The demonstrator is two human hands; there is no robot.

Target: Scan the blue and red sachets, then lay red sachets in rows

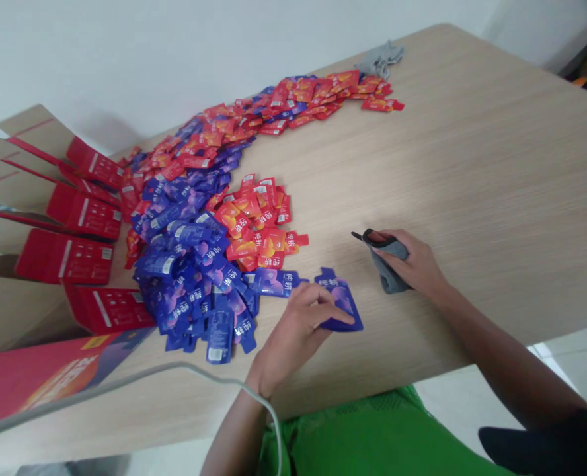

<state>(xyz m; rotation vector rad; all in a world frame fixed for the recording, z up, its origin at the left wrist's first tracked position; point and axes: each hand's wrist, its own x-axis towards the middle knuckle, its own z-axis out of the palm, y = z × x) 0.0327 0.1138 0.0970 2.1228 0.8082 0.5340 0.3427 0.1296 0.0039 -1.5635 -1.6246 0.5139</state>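
Observation:
My left hand (301, 317) pinches a purple sachet (340, 297) by its lower part, just above the table, with its spouted end pointing away from me. To the right, my right hand (415, 261) is closed around a folded grey cloth (390, 271). A dark, narrow tip sticks out of the cloth's left end; what it belongs to I cannot make out. Another purple sachet (273, 282) lies just left of my left hand, at the edge of a heap of purple sachets (189, 277). Beyond it is a small pile of red-orange sachets (258, 225).
A long mixed row of red and purple sachets (214, 135) runs along the wall. Several open red cartons (82, 211) stand at the left. A crumpled grey cloth (380, 61) lies at the back. A pale cable (214, 378) crosses in front of my left forearm.

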